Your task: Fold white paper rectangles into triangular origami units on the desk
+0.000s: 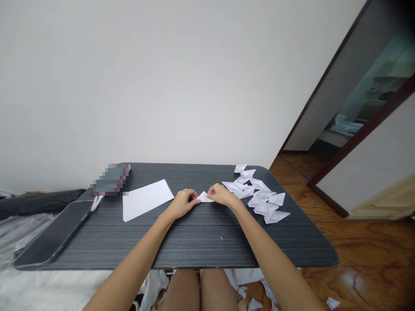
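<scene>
Near the middle of the dark table, a small white folded paper (204, 197) with a pointed top lies between my hands. My left hand (184, 202) pinches its left corner between thumb and fingers. On the other side, my right hand (220, 194) grips the right part, covering that end. A pile of folded paper boats (266, 208) spreads just right of my right hand. To the left of my left hand rests a stack of blank white paper sheets (147, 199).
A phone (56, 233) lies at the table's left edge. Behind it sits a blurred-out dark object (112, 179) with a white cable (96, 202). The dark table (201, 250) meets a white wall (194, 86). Paper scraps (254, 304) litter the floor below.
</scene>
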Motion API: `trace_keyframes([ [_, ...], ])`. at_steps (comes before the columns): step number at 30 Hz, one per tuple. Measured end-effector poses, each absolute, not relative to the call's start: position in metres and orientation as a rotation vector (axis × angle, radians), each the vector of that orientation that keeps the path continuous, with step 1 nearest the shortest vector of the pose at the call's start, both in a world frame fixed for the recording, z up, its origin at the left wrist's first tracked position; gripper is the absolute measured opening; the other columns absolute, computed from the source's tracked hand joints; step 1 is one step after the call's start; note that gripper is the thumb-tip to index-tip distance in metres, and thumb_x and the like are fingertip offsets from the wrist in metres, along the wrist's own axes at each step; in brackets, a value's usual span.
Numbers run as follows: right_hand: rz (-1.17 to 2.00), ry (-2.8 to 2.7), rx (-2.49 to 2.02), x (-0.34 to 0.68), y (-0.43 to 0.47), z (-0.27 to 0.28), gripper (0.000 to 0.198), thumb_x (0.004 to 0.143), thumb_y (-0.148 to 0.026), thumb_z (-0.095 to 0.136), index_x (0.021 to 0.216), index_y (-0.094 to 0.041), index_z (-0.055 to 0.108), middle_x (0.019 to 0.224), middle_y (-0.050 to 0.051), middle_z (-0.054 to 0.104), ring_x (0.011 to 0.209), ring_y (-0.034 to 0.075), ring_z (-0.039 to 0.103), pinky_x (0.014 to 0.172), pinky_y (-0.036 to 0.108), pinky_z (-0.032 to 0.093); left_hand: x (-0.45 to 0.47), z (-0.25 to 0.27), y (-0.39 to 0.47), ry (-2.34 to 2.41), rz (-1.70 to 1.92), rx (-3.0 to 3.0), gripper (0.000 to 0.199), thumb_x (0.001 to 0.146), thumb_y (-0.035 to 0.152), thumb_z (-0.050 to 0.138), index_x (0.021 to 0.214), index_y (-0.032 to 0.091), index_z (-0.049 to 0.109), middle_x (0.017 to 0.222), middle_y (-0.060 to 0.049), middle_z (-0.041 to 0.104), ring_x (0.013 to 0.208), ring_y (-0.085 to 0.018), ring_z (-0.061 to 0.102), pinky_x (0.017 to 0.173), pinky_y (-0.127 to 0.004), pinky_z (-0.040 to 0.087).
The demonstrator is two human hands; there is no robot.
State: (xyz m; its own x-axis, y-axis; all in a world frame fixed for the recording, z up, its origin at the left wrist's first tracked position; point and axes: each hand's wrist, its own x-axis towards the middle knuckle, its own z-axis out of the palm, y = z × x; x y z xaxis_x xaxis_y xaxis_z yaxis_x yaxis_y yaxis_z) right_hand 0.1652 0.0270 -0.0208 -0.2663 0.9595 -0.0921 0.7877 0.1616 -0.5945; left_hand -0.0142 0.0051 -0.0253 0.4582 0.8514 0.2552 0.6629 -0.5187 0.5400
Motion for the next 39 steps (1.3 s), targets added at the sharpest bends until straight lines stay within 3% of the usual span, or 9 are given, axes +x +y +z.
trace_keyframes([
  [8,0.777,-2.18,-1.383,0.177,0.017,-0.024,0.013,0.065,-0.024,0.057,0.062,-0.013,0.061,0.056,-0.001,0.055,0.054,0.009,0.047,0.051,0.019,0.033,-0.007,-0.023,0.009,1.348,0.711,2.261,0.023,0.074,0.029,0.048,0.064,0.016,0.063,0.064,-0.001,0.061,0.06,-0.013,0.052,0.059,-0.023,0.036],
  [17,0.722,-2.015,-1.459,0.175,0.017,-0.032,0.008,0.064,-0.022,0.06,0.064,-0.014,0.063,0.058,0.001,0.059,0.056,0.011,0.052,0.054,0.021,0.037,-0.003,-0.019,0.004,1.497,0.693,2.177,0.015,0.07,0.026,0.052,0.066,0.016,0.062,0.063,-0.002,0.062,0.06,-0.014,0.053,0.059,-0.024,0.037],
  [25,0.677,-2.118,-1.754,0.169,0.027,-0.022,0.01,0.059,-0.02,0.065,0.064,-0.016,0.058,0.059,0.001,0.056,0.056,0.012,0.05,0.051,0.021,0.033,0.005,-0.027,0.014,1.778,0.484,2.209,0.015,0.069,0.028,0.052,0.062,0.015,0.054,0.067,-0.006,0.059,0.076,-0.024,0.052,0.069,-0.037,0.036],
  [30,0.709,-2.218,-1.645,0.167,0.025,-0.016,0.008,0.061,-0.014,0.062,0.066,-0.018,0.057,0.057,-0.003,0.051,0.054,0.009,0.047,0.052,0.02,0.032,0.0,-0.027,0.007,1.428,0.695,2.399,0.011,0.075,0.019,0.046,0.081,0.019,0.056,0.081,-0.003,0.055,0.081,-0.019,0.048,0.073,-0.035,0.038],
  [33,0.639,-2.25,-1.476,0.171,0.016,-0.019,0.005,0.068,-0.013,0.055,0.067,-0.017,0.057,0.059,-0.003,0.049,0.057,0.009,0.046,0.057,0.021,0.033,-0.005,-0.027,0.003,1.077,0.788,2.551,0.016,0.08,0.02,0.041,0.082,0.017,0.057,0.087,-0.005,0.053,0.084,-0.015,0.048,0.077,-0.029,0.039],
  [36,0.561,-2.225,-1.3,0.178,0.006,-0.024,0.005,0.071,-0.016,0.054,0.075,-0.016,0.057,0.069,-0.001,0.049,0.064,0.01,0.046,0.062,0.022,0.036,-0.006,-0.029,0.004,1.011,0.785,2.613,0.018,0.079,0.028,0.047,0.086,0.016,0.057,0.089,-0.006,0.052,0.084,-0.016,0.049,0.077,-0.028,0.04],
  [39,0.604,-2.215,-1.182,0.183,0.002,-0.028,0.018,0.067,-0.019,0.06,0.084,-0.016,0.056,0.078,0.001,0.049,0.07,0.011,0.047,0.065,0.023,0.038,-0.004,-0.03,0.007,1.04,0.73,2.688,0.023,0.083,0.028,0.039,0.083,0.015,0.058,0.083,-0.006,0.052,0.079,-0.015,0.05,0.075,-0.027,0.041],
])
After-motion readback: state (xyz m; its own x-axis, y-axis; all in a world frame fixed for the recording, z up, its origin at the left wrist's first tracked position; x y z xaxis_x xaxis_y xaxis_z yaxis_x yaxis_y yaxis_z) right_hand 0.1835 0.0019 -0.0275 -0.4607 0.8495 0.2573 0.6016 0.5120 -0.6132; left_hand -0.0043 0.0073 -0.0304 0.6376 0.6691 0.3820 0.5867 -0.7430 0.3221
